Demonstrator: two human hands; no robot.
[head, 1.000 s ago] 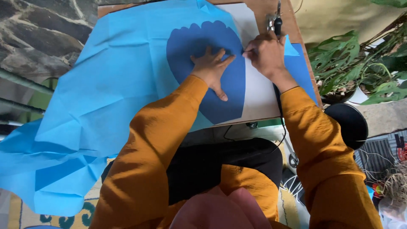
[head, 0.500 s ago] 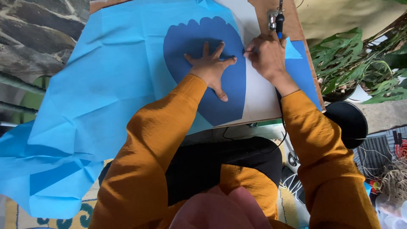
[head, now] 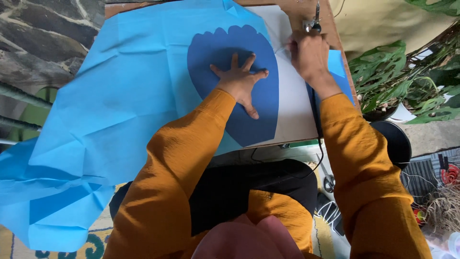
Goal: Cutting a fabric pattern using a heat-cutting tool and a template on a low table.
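Observation:
My left hand (head: pixel 239 82) lies flat, fingers spread, on a dark blue leaf-shaped paper piece (head: pixel 256 122) with a scalloped top edge. This piece rests on a large creased light blue sheet (head: pixel 120 96) that covers most of the table and hangs off its left side. My right hand (head: pixel 309 55) is closed around a thin pencil-like tool. Its tip sits at the upper right edge of the dark blue piece, over a white sheet (head: pixel 293 110). Both sleeves are orange.
A small metal tool (head: pixel 315 21) lies on the wooden tabletop (head: pixel 299 7) just beyond my right hand. A black cable (head: pixel 314 110) runs off the table's right side. Green potted plants (head: pixel 397 72), a black round object (head: pixel 395 139) and scissors (head: pixel 328 183) are at the right.
Both hands stay nearly where they were. The left fingers are spread a little wider on the dark blue piece, and the right hand has edged slightly up along its edge.

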